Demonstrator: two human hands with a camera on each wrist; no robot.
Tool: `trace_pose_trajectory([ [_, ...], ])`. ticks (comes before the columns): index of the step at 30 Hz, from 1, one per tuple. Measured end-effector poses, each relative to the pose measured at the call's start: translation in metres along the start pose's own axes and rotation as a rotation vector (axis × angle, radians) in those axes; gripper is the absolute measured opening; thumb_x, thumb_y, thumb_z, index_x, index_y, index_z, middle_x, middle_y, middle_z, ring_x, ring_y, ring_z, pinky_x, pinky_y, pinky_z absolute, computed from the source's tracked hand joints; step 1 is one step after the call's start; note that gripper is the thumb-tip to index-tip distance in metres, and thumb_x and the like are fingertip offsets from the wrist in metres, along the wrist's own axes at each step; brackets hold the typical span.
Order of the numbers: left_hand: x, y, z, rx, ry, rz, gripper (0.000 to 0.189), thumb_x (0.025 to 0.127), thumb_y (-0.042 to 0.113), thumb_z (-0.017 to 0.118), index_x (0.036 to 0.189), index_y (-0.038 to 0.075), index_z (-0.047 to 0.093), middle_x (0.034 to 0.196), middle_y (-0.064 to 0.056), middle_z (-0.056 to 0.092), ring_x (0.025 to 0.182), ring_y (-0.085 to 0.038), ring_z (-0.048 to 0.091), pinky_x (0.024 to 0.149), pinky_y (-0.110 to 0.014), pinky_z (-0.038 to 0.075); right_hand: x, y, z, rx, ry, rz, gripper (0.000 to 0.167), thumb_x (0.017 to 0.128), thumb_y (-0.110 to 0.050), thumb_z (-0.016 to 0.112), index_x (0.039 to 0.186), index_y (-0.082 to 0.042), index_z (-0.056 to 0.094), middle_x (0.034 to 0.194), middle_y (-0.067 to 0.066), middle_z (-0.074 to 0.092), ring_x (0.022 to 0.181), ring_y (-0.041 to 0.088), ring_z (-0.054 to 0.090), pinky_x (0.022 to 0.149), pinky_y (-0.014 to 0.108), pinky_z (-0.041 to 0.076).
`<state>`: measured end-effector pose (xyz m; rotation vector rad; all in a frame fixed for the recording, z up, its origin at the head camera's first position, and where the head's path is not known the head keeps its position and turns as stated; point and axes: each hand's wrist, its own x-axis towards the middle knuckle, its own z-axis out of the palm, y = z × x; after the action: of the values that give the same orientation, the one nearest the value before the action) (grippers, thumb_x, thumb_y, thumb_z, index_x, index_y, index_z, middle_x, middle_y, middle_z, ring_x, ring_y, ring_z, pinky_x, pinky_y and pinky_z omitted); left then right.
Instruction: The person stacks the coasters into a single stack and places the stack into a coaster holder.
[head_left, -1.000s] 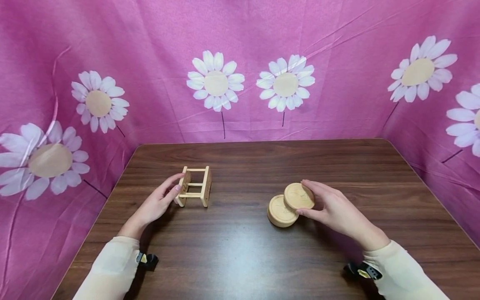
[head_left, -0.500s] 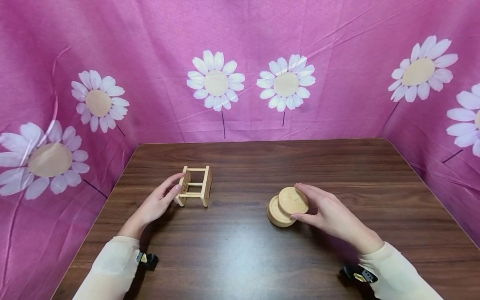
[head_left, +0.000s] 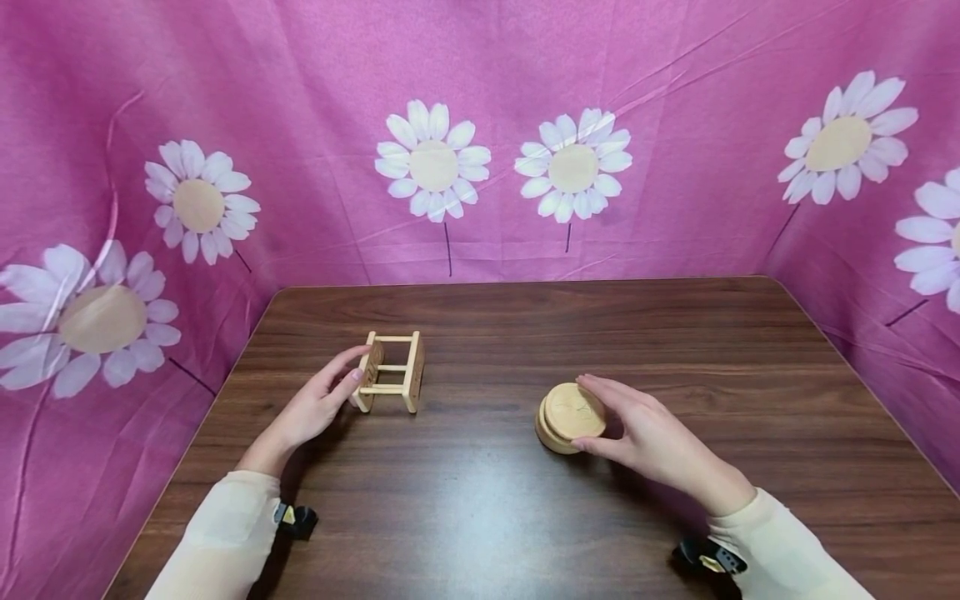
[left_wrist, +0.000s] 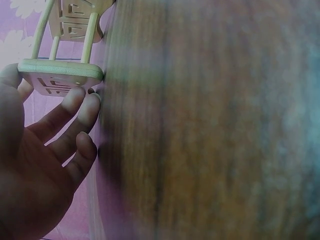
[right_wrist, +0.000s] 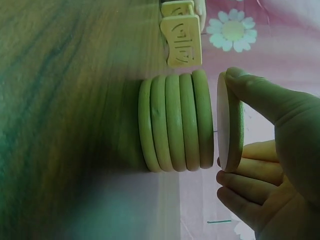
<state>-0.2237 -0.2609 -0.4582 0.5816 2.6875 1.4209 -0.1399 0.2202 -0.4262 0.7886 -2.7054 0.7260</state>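
Note:
My right hand (head_left: 656, 442) pinches a round wooden coaster (head_left: 574, 410) by its edge, thumb on the near side and fingers on the far side. It hangs over a stack of several matching coasters (right_wrist: 175, 122). The right wrist view shows a narrow gap between the stack and the held coaster (right_wrist: 231, 125), whose pale underside faces the stack. At the left, a small wooden coaster rack (head_left: 416, 373) with slotted end panels and dowel rungs stands on the table. My left hand (head_left: 309, 410) holds its left end panel (left_wrist: 61, 70), fingertips against the outer face.
The dark wood-grain table (head_left: 480, 333) carries the rack and stack, with bare wood between them. A pink curtain (head_left: 495, 75) printed with white daisies encloses its back and sides. A black wrist camera (head_left: 300, 522) sits at the left cuff, another at the right.
My right hand has moved the held coaster left and toward me, so it now covers most of the stack in the head view. The left hand and rack have stayed put.

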Motion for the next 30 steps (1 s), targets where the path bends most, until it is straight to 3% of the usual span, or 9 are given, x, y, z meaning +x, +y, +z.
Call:
trace_pose_trajectory([
  [30, -0.001, 0.001, 0.001, -0.004, 0.001, 0.002, 0.046, 0.115, 0.014, 0.05, 0.161, 0.007, 0.047, 0.095, -0.013, 0.066, 0.085, -0.01, 0.06, 0.078, -0.026, 0.047, -0.003, 0.001, 0.013, -0.01, 0.023, -0.034, 0.077, 0.079, -0.023, 0.097, 0.142, 0.007, 0.064, 0.14, 0.025, 0.07, 0.128, 0.042, 0.069, 0.104, 0.058, 0.056],
])
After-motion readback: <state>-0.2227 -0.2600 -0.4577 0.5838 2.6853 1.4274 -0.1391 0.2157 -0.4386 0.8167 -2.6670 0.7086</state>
